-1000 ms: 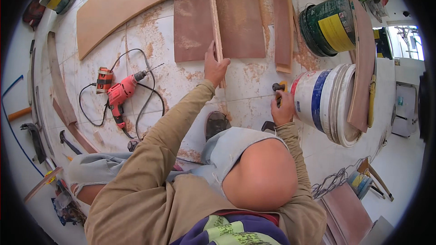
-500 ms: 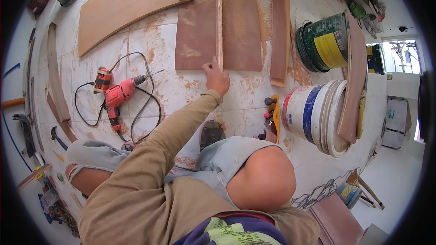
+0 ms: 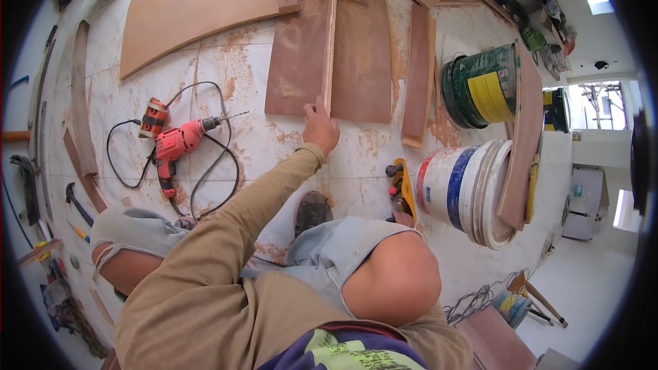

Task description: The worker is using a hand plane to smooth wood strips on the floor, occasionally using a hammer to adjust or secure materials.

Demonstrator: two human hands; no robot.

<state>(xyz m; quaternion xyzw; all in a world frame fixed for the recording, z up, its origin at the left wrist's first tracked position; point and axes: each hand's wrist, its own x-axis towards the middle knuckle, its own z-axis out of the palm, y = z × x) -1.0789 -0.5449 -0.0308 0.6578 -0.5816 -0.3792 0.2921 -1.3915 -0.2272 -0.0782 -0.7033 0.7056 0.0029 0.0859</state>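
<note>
So the left hand (image 3: 321, 128) has its grip closed on the near end of a thin wood strip (image 3: 330, 55), fingers curled in with no real gap. The strip sits on the brown board (image 3: 367, 62) on the tiled floor (image 3: 360, 164), running away from the person. Only a bit of the right hand (image 3: 405, 218) shows past the knee (image 3: 392, 277), down by the yellow hand plane (image 3: 406, 188) next to the white bucket (image 3: 466, 192), so I can't tell how its grip is. Compared with a second ago, the strip runs straighter, less slanted, and the right hand's dropped mostly out of sight; back then it was plainly visible at the plane's knob.
</note>
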